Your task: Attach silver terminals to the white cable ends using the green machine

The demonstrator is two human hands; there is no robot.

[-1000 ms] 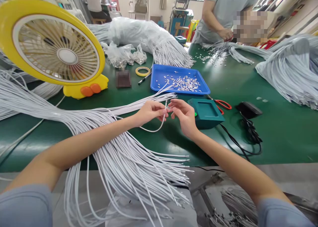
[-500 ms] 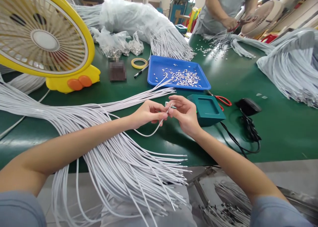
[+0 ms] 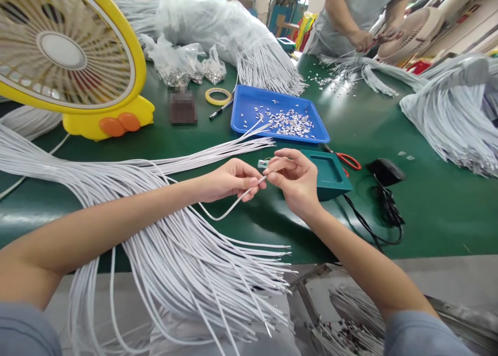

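Between thumb and fingers, my left hand [image 3: 235,180] pinches a single white cable [image 3: 218,219] close to its tip. My right hand [image 3: 298,182] is at the cable's end, thumb and index finger closed on it; the very tip is partly hidden by the fingers. Just behind the fingertips is a small clear piece [image 3: 263,163] beside a teal box [image 3: 331,174]. Under my left forearm lies a thick bundle of white cables [image 3: 187,252], its free ends hanging over the table edge. A smaller cable bunch [image 3: 218,151] reaches toward a blue tray [image 3: 241,126] of small metal parts.
A yellow fan [image 3: 111,120] stands at left. Behind are bags of metal parts [image 3: 213,68], yellow tape [image 3: 218,96], a pen [image 3: 221,110] and wrapped cables [image 3: 210,26]. Red-handled pliers [image 3: 350,161] and a black adapter [image 3: 386,171] lie right. A co-worker [image 3: 358,18] handles cables opposite.
My right hand has shifted slightly right, and more of the cable and the clear piece behind it now shows. The left hand keeps its pinch. The view has moved a little.
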